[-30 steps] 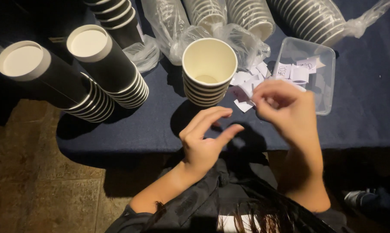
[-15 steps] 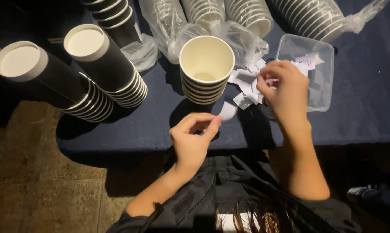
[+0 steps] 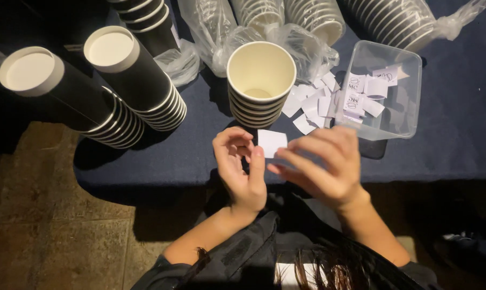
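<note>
We hold a small white paper slip [image 3: 271,142] pinched between the fingertips of both hands, just above the near edge of the table. Our left hand [image 3: 242,169] has its thumb and forefinger closed on the slip's left edge, the other fingers curled in. Our right hand [image 3: 321,164] meets it from the right, fingers spread and pointing left, fingertips at the lower right corner of the slip; we cannot tell how firmly this hand grips it.

Just beyond the slip stands a short stack of upright paper cups [image 3: 261,80], black and white ribbed outside, pale inside, mouth open upward. To the right of that stack, beyond our right hand, loose white paper slips [image 3: 310,104] lie scattered on the dark blue tablecloth [image 3: 458,134]. Touching them further right is a clear plastic tub [image 3: 407,110] with more slips inside, some bearing dark marks.

Well to the left of our hands, two tall stacks of black cups [image 3: 130,80] stand upside down and lean toward us, their white bases facing up; the second stack [image 3: 60,91] is just beside the first.

Farthest away, along the back of the table, rows of ribbed cups lie in clear plastic bags [image 3: 216,32].
</note>
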